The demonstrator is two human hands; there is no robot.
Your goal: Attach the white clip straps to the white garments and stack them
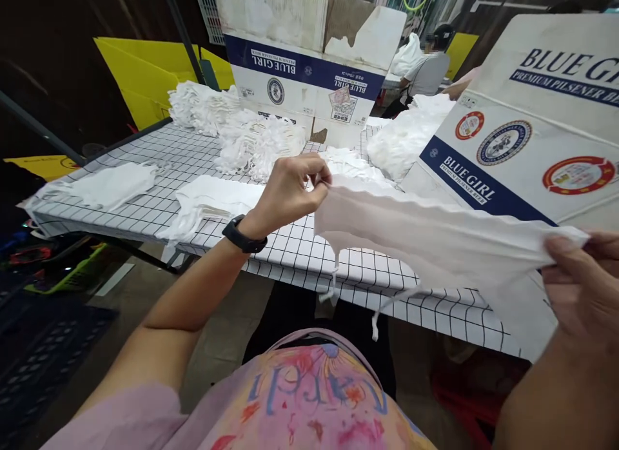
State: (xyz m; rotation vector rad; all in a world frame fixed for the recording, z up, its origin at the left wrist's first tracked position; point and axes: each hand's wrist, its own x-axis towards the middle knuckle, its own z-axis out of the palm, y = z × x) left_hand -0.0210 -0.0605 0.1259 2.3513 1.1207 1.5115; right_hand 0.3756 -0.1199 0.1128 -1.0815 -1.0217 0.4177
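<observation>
A thin white fabric piece with narrow straps (411, 234) is stretched between my hands above the table's near edge. My left hand (297, 189), a black band on its wrist, pinches one upper corner. At the far right my right hand (585, 276) grips the other end between thumb and fingers. Two narrow straps dangle from the lower edge. A flat stack of similar white pieces (217, 198) lies left of my left hand, and another flat white pile (116, 185) rests farther left.
The table (290, 244) has a black-and-white grid cover. Heaped white pieces (261, 144) and a bundled pile (203, 107) lie toward the back. A cardboard box panel (300, 69) stands behind them; another panel (522, 134) leans at right. Beyond sits a person (430, 69).
</observation>
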